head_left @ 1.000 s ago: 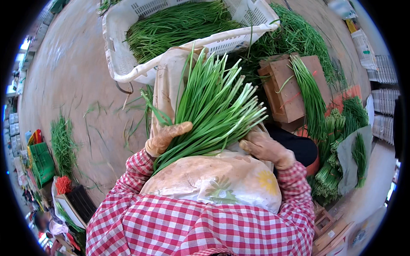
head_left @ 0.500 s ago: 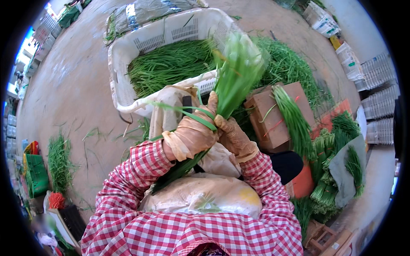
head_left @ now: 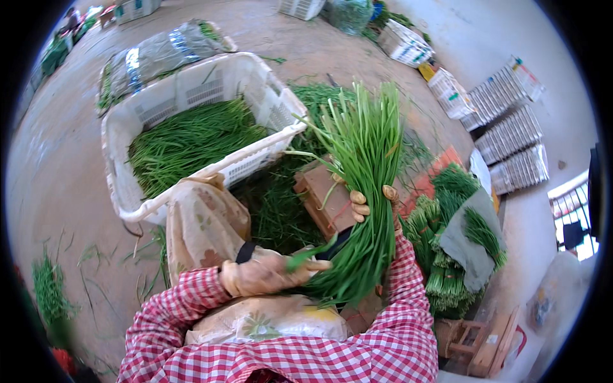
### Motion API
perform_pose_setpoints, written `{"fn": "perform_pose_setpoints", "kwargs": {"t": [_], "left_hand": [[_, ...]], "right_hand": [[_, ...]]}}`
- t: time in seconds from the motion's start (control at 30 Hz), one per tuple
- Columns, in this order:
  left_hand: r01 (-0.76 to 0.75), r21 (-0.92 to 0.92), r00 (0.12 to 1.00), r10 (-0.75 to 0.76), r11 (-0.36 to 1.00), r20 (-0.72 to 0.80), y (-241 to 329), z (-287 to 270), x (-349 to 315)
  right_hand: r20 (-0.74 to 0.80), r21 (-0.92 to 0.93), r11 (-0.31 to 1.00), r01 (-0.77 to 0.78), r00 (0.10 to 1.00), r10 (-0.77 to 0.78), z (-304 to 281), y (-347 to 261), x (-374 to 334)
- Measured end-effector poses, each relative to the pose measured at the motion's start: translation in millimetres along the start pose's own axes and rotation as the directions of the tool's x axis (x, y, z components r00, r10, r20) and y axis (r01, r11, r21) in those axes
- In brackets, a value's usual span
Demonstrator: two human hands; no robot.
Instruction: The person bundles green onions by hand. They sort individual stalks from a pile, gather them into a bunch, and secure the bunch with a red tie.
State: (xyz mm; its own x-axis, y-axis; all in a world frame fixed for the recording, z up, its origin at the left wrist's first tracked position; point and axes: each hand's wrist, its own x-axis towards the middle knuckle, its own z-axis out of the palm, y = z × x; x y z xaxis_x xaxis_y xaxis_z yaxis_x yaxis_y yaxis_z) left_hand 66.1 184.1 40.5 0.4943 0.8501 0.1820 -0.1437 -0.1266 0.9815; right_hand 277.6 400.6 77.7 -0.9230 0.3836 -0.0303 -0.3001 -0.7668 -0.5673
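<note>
Bunch of greens (head_left: 377, 159) is in the R hand's (head_left: 359, 208) grip, R of the crate (head_left: 255, 148): fingers wrapped round its middle, upper ends fanning past the crate's R edge, lower end slanting toward the person, nearer than the crate's near rim. L hand (head_left: 271, 273) is by that lower end, also this side of the crate; blurred, can't tell if open or closed. Brown box (head_left: 314, 191) shows btwn bunch & crate, so tight there. Tied bunches (head_left: 447, 284) farther R of crate; floor (head_left: 60, 172) runs wide L of it.
</note>
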Motion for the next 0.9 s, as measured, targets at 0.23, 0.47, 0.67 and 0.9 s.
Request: {"fn": "perform_pose_setpoints", "kwargs": {"t": [0.23, 0.47, 0.67, 0.9], "left_hand": [[0.164, -0.448, 0.955, -0.256, 0.879, -0.152, 18.1, -6.3, -4.5], [0.166, 0.306, 0.907, -0.023, 0.937, -0.422, 3.1, -2.6, -1.3], [0.278, 0.614, 0.946, -0.101, 0.739, -0.307, 13.0, 15.7, 10.7], [0.190, 0.592, 0.963, -0.030, 0.783, -0.269, -14.0, 35.6, 21.2]], "right_hand": [[-0.046, 0.001, 0.999, -0.036, 0.998, 0.036, -11.6, 36.5, -58.0], [0.353, 0.207, 0.970, -0.124, 0.934, 0.044, -27.2, 65.1, -49.9], [0.358, 0.127, 0.980, 0.155, 0.914, -0.191, -8.9, 97.9, -18.4], [0.179, 0.196, 0.952, 0.236, 0.946, -0.271, -7.7, 126.1, -28.6]]}}
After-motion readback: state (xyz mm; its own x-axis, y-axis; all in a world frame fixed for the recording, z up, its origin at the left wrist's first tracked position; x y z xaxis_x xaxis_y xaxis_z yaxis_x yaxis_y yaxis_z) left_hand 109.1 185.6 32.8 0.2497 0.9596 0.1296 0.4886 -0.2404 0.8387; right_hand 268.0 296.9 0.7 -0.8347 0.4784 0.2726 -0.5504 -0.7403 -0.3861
